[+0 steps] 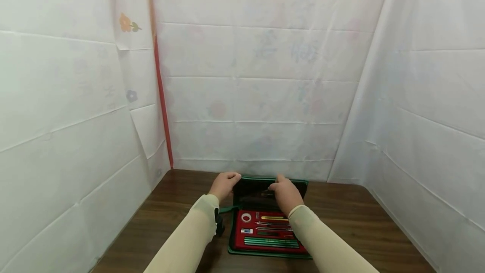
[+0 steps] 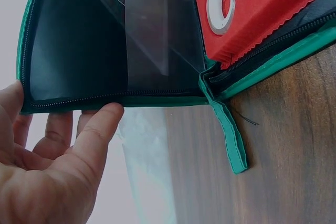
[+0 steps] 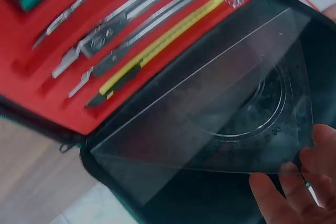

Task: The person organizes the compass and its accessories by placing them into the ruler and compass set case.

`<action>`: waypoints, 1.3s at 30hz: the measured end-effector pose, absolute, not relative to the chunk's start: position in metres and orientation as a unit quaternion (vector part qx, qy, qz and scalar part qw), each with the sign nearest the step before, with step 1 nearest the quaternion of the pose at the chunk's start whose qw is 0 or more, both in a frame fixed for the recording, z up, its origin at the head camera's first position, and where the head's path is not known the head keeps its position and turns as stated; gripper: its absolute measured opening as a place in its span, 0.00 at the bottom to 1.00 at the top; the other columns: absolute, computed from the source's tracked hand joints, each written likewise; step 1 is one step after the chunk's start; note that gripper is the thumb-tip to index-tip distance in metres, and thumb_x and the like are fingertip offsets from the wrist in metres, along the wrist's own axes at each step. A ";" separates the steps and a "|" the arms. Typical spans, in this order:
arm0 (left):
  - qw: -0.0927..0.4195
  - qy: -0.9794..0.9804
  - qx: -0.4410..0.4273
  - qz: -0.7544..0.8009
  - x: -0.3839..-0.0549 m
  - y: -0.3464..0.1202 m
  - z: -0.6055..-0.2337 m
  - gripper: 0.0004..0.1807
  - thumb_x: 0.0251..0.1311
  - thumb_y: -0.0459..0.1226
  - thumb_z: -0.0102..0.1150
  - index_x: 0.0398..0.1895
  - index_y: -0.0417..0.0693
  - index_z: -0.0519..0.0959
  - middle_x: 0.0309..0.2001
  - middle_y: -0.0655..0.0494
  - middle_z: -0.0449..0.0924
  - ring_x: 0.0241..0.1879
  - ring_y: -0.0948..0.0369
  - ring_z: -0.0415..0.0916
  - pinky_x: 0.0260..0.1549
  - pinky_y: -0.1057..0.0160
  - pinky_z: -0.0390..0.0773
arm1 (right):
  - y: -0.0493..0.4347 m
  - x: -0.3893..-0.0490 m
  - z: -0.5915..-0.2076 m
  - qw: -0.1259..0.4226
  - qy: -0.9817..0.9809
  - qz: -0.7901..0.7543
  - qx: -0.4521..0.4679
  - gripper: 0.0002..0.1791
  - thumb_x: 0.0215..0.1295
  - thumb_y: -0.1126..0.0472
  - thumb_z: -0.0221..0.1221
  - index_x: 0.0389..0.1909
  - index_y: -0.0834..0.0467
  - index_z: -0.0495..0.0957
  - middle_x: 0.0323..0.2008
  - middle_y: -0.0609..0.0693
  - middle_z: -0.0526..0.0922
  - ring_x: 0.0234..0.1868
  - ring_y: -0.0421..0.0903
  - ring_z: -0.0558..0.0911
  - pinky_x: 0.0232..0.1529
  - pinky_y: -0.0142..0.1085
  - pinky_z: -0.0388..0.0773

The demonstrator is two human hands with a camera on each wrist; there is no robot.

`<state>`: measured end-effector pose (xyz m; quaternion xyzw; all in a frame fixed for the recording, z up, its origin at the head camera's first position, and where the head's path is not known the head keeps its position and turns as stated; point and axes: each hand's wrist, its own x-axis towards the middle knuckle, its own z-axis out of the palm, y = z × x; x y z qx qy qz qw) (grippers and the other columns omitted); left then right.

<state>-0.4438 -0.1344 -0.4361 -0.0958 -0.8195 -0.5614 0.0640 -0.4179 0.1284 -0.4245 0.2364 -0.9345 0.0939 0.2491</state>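
A green-edged zip case (image 1: 242,183) lies unfolded, its dark lid standing up behind a red tray (image 1: 238,245). My left hand (image 1: 223,186) grips the lid's left edge; the thumb (image 2: 100,132) lies along the green border, with the other fingers partly hidden behind it. On the right, my right hand (image 1: 287,193) pinches the edge of a clear set square (image 3: 157,135) with a protractor arc. The set square lies against the lid's inside, partly under a transparent pocket. In the tray sit a yellow-handled craft knife (image 3: 163,43), metal compasses (image 3: 113,32) and green pencils (image 1: 270,242).
A white tape ring (image 2: 212,6) and a small eraser (image 1: 247,231) also sit in the tray. A green strap (image 2: 231,135) hangs from the case's left side. The brown wooden table (image 1: 182,197) is enclosed by white sheets (image 1: 265,96) on three sides.
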 end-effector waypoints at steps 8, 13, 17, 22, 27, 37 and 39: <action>0.057 -0.816 -0.101 -0.567 -0.437 -0.134 -0.433 0.20 0.82 0.48 0.53 0.45 0.39 0.83 0.35 0.47 0.73 0.20 0.60 0.58 0.27 0.59 0.72 | 0.121 -0.416 -0.440 0.246 -0.934 0.092 0.243 0.15 0.74 0.74 0.59 0.49 0.55 0.90 0.33 0.46 0.63 0.32 0.43 0.58 0.32 0.35 0.57; 0.066 -0.816 -0.094 -0.566 -0.434 -0.136 -0.429 0.16 0.82 0.47 0.54 0.50 0.46 0.86 0.50 0.48 0.81 0.22 0.59 0.59 0.30 0.57 0.73 | 0.120 -0.415 -0.449 0.267 -0.929 0.059 0.248 0.24 0.72 0.78 0.59 0.61 0.54 0.87 0.33 0.46 0.66 0.33 0.45 0.58 0.30 0.34 0.57; 0.064 -0.817 -0.095 -0.565 -0.432 -0.137 -0.429 0.17 0.82 0.46 0.53 0.52 0.45 0.85 0.57 0.45 0.81 0.23 0.60 0.60 0.33 0.54 0.77 | 0.122 -0.410 -0.452 0.283 -0.920 0.053 0.265 0.21 0.72 0.73 0.62 0.60 0.52 0.87 0.37 0.45 0.72 0.35 0.43 0.64 0.30 0.32 0.66; 0.054 -0.815 -0.096 -0.569 -0.431 -0.137 -0.431 0.19 0.82 0.46 0.52 0.62 0.47 0.84 0.68 0.44 0.79 0.29 0.58 0.68 0.49 0.42 0.85 | 0.141 -0.411 -0.443 0.409 -0.871 0.078 0.260 0.11 0.67 0.67 0.67 0.46 0.52 0.91 0.39 0.48 0.83 0.37 0.47 0.79 0.38 0.41 0.83; 0.060 -0.818 -0.101 -0.563 -0.440 -0.139 -0.432 0.21 0.82 0.47 0.52 0.57 0.39 0.84 0.54 0.43 0.83 0.32 0.57 0.71 0.40 0.50 0.86 | 0.168 -0.416 -0.425 0.426 -0.880 0.134 0.161 0.13 0.71 0.61 0.69 0.54 0.52 0.90 0.51 0.59 0.85 0.47 0.62 0.83 0.45 0.58 0.84; 0.014 -0.890 -0.115 -0.441 -0.449 -0.179 -0.465 0.26 0.78 0.52 0.58 0.67 0.44 0.82 0.67 0.43 0.81 0.63 0.43 0.81 0.59 0.40 0.82 | 0.174 -0.420 -0.423 0.325 -0.921 0.164 0.139 0.15 0.70 0.67 0.67 0.56 0.55 0.89 0.40 0.55 0.84 0.30 0.50 0.82 0.34 0.45 0.84; 0.004 -0.925 -0.099 -0.368 -0.446 -0.190 -0.480 0.25 0.73 0.48 0.66 0.63 0.40 0.83 0.64 0.39 0.83 0.64 0.39 0.80 0.60 0.38 0.80 | 0.172 -0.420 -0.422 0.321 -0.922 0.161 0.142 0.16 0.70 0.69 0.66 0.56 0.56 0.89 0.40 0.56 0.83 0.27 0.49 0.81 0.32 0.44 0.83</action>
